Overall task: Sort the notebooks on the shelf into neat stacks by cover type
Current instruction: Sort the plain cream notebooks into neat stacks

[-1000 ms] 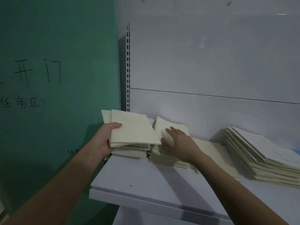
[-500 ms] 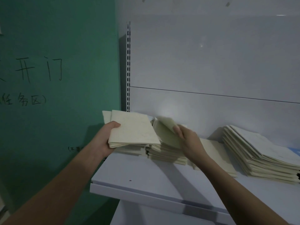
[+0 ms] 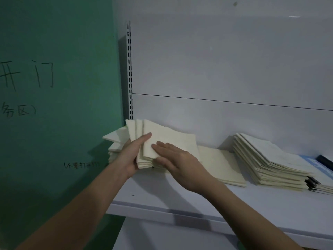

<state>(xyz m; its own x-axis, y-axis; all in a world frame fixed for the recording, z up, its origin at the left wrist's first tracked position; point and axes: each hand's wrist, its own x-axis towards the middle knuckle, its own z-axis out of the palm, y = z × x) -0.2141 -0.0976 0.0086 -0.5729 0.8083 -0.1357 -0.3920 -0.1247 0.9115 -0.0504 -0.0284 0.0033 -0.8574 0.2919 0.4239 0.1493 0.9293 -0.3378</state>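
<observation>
My left hand (image 3: 132,156) grips a fanned bundle of cream notebooks (image 3: 173,139) above the left end of the white shelf (image 3: 162,195), thumb across the top cover. My right hand (image 3: 177,163) lies on that top cover with straight fingers and its thumb under the bundle's near edge. A low cream stack (image 3: 115,141) sits behind my left hand at the shelf's left end. Flat cream notebooks (image 3: 221,165) lie just right of my right hand. A tall slanted stack of pale notebooks (image 3: 266,163) stands further right.
A green wall (image 3: 54,123) with handwriting borders the shelf on the left. A slotted upright (image 3: 129,69) and white back panel (image 3: 225,65) rise behind. Blue and dark-covered items (image 3: 322,163) show at the right edge behind the tall stack.
My right hand lifted a notebook from the middle pile and brought it left onto the bundle in my left hand. The bundle is now fanned and both hands are on it.
</observation>
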